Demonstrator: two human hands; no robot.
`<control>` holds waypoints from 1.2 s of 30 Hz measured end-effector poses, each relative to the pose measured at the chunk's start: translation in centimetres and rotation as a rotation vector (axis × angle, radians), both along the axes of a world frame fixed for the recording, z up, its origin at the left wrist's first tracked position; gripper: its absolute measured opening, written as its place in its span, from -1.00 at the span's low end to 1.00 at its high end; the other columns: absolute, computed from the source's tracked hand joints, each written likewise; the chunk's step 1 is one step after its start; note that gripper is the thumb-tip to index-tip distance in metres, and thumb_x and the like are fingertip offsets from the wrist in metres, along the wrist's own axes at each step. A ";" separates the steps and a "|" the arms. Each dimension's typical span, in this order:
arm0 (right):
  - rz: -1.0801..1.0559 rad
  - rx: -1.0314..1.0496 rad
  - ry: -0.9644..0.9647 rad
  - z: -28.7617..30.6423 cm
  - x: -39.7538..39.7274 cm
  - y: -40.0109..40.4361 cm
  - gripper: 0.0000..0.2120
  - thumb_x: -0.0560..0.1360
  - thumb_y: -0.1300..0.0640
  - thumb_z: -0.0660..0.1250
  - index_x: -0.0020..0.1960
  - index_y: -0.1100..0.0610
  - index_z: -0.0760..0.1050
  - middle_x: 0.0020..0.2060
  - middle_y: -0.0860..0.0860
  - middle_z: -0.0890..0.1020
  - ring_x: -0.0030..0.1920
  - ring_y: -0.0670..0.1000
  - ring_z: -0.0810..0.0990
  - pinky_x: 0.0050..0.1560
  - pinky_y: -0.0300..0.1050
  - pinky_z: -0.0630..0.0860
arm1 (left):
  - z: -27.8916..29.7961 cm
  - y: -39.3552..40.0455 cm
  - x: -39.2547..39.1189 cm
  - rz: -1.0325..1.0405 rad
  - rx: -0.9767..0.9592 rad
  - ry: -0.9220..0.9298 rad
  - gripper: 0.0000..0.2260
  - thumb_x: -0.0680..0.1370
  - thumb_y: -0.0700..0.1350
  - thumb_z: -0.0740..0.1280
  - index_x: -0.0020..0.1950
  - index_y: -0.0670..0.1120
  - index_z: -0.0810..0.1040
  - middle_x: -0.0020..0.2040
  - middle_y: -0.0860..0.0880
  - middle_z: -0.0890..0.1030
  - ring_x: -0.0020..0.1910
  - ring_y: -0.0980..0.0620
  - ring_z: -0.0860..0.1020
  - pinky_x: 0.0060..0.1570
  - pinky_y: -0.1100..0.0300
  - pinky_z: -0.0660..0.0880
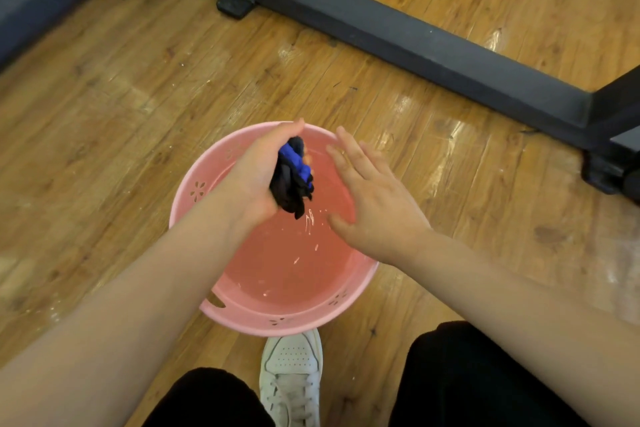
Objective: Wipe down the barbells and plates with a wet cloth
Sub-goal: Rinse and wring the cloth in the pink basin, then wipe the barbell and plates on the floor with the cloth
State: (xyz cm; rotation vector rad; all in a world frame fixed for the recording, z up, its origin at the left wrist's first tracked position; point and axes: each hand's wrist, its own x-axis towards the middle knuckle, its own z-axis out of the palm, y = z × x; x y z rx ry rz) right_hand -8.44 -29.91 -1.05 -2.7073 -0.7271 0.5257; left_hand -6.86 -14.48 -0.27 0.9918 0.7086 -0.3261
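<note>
A pink plastic basin (242,317) holding water sits on the wooden floor in front of me. My left hand (258,172) grips a bunched dark blue and black wet cloth (293,178) above the water, near the basin's far left side. My right hand (369,199) hovers over the basin's right side with fingers straight and spread, a little apart from the cloth and holding nothing. No barbells or plates are in view.
A black metal equipment frame (398,31) runs diagonally across the floor behind the basin, with feet at the top centre and at the far right (604,177). My white shoe (291,378) and dark trouser knees are just below the basin.
</note>
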 end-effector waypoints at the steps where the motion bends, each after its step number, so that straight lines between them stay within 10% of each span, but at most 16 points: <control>1: 0.004 0.038 0.014 0.1 0.1 -0.2 -0.17 0.51 -0.11 0.28 0.56 0.01 -0.18 0.51 -0.12 -0.29 0.51 -0.03 -0.24 0.51 0.05 -0.02 | 0.4 -0.7 0.1 -0.012 -0.020 -0.022 -0.73 0.55 -0.06 0.32 -0.31 -0.11 0.39 -0.45 0.00 0.41 -0.47 0.07 0.41 -0.43 0.29 0.42; 4: -0.093 0.186 -0.041 0.8 0.7 -1.7 -0.14 0.47 -0.13 0.34 0.56 0.04 -0.10 0.54 -0.03 -0.13 0.53 -0.01 -0.19 0.51 0.07 -0.05 | 1.3 -3.8 0.3 -0.084 0.105 -0.179 -0.75 0.53 -0.14 0.34 -0.32 -0.13 0.40 -0.45 -0.01 0.42 -0.47 0.09 0.43 -0.42 0.29 0.45; 12: -0.301 -0.056 -0.120 1.8 0.0 -12.0 -0.16 0.49 -0.06 0.34 0.56 0.05 -0.11 0.54 -0.01 -0.12 0.52 0.00 -0.21 0.51 -0.01 -0.11 | 0.1 -11.1 2.2 -0.884 1.354 -1.385 -0.85 0.40 -0.05 0.25 -0.19 -0.12 0.48 -0.25 0.01 0.48 -0.22 0.01 0.44 -0.27 0.20 0.34; 16: -0.403 -0.190 -0.164 1.9 -2.3 -16.4 -0.20 0.53 0.00 0.29 0.56 0.08 -0.16 0.54 0.02 -0.13 0.52 0.02 -0.22 0.46 -0.07 -0.18 | -0.7 -15.9 2.7 -1.144 1.423 -1.456 -0.86 0.42 -0.15 0.25 -0.10 -0.18 0.54 -0.16 -0.09 0.56 -0.17 -0.11 0.51 -0.44 0.02 0.53; 18: -0.481 -0.231 -0.147 1.6 -3.2 -18.2 -0.23 0.55 0.02 0.26 0.56 0.08 -0.16 0.54 0.02 -0.14 0.52 0.03 -0.22 0.47 -0.05 -0.17 | -1.0 -18.8 2.7 -1.236 1.491 -1.484 -0.76 0.42 -0.21 0.36 0.07 -0.20 0.55 0.06 -0.16 0.59 0.03 -0.17 0.55 -0.16 -0.11 0.59; 21: -0.603 -0.232 -0.089 0.4 -4.9 -21.0 -0.25 0.57 0.03 0.21 0.55 0.10 -0.20 0.54 0.02 -0.17 0.52 0.02 -0.24 0.50 -0.04 -0.16 | -1.2 -22.8 2.4 -1.527 1.623 -1.437 -0.52 0.60 -0.12 0.20 0.49 -0.15 0.19 0.53 -0.13 0.15 0.50 -0.14 0.11 0.42 -0.18 0.08; 25: -0.769 -0.164 -0.018 -1.4 -7.5 -24.6 -0.26 0.56 0.07 0.22 0.56 0.09 -0.19 0.54 0.02 -0.15 0.52 0.01 -0.23 0.50 -0.05 -0.15 | -2.4 -27.8 1.6 -1.733 1.686 -1.468 -0.42 0.63 -0.14 0.12 0.55 -0.12 -0.13 0.56 -0.09 -0.14 0.53 -0.13 -0.18 0.46 -0.15 -0.10; 36: -1.298 0.063 -0.017 -4.9 -17.5 -33.2 -0.28 0.53 0.12 0.30 0.55 0.10 -0.03 0.53 -0.03 0.07 0.52 -0.07 -0.02 0.38 -0.35 -0.13 | -5.5 -42.0 -4.8 -1.951 1.447 -1.786 -0.43 0.64 -0.19 0.08 0.55 -0.13 -0.19 0.57 -0.08 -0.15 0.53 -0.11 -0.14 0.46 -0.08 -0.08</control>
